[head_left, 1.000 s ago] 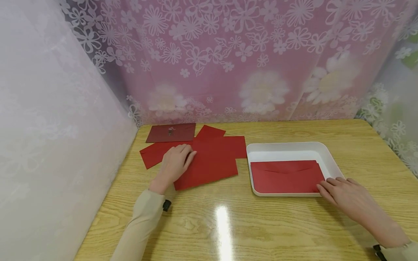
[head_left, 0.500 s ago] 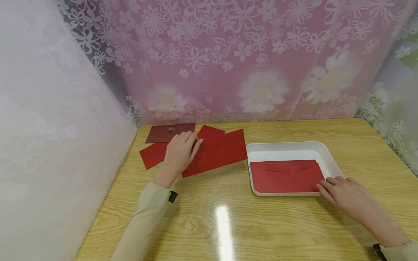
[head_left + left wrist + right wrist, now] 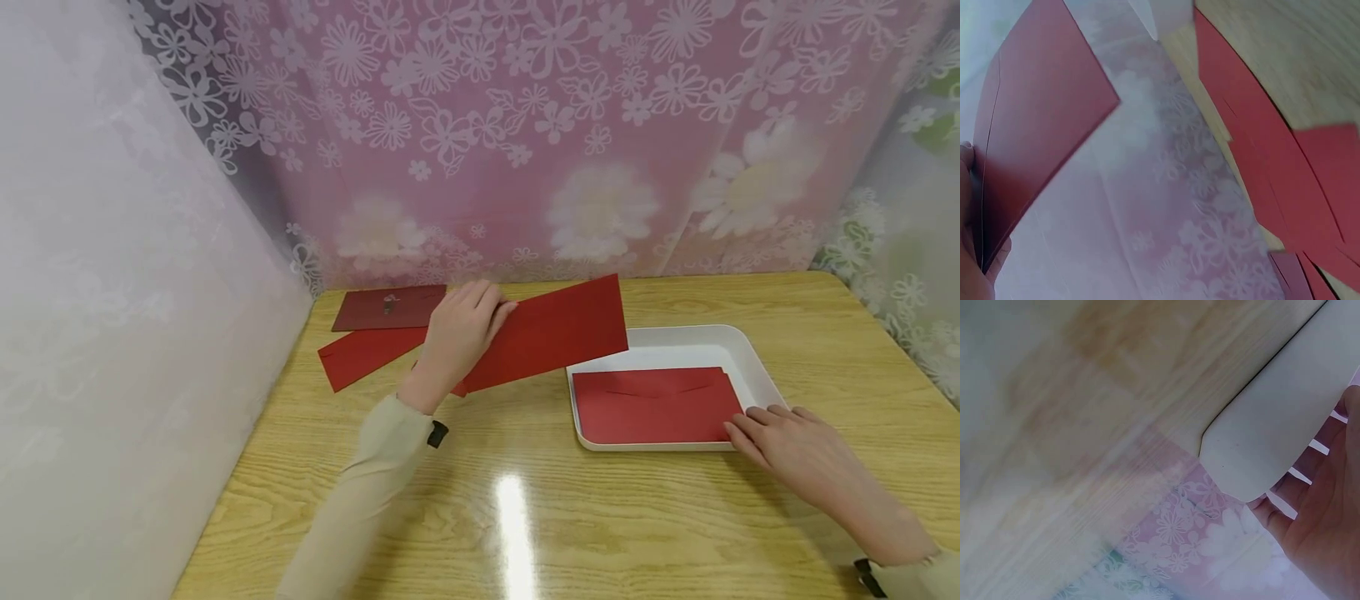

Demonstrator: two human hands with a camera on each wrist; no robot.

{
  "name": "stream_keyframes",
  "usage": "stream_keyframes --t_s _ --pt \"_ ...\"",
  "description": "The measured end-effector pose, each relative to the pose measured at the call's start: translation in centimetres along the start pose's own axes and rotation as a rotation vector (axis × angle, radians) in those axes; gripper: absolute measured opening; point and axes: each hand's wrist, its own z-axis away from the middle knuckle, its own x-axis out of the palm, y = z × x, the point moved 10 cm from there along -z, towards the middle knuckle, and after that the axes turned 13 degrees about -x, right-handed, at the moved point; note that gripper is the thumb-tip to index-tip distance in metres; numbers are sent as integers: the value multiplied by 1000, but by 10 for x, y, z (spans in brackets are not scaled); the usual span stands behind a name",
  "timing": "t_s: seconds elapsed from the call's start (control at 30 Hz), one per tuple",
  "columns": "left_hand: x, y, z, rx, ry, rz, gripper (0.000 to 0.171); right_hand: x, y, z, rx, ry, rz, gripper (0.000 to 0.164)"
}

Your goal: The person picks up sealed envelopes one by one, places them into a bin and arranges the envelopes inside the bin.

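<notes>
My left hand pinches a red envelope by its left end. That envelope is lifted and slanted, its right part overlapping the back left of a white tray in the head view. In the left wrist view the fingers lie on both faces of the envelope. Inside the tray, red envelopes lie flat, the top one flap side up. At the tray's front right corner my right hand grips the rim. The right wrist view shows its fingertips along the tray wall.
Left of the tray lie more red envelopes, partly hidden behind the left hand and the lifted envelope. A darker red envelope with a small picture lies at the table's back left. A floral curtain hangs behind the wooden table.
The left hand has lifted the red envelope off the pile and carried it right and back, up to the tray. My right hand has stayed at the tray's corner.
</notes>
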Motion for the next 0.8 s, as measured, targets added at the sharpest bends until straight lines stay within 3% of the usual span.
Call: stream_keyframes --t_s 0.23,0.47,0.67,0.8 --pt "15 37 -19 42 -14 58 21 1 2 1 30 9 -19 92" --pt "40 71 -31 71 -58 84 18 1 0 2 25 0 -18 92" --pt "67 101 -34 108 -116 107 18 1 -1 3 20 -6 -14 92" --pt "92 114 -29 117 -191 105 20 2 0 3 16 -19 -23 91"
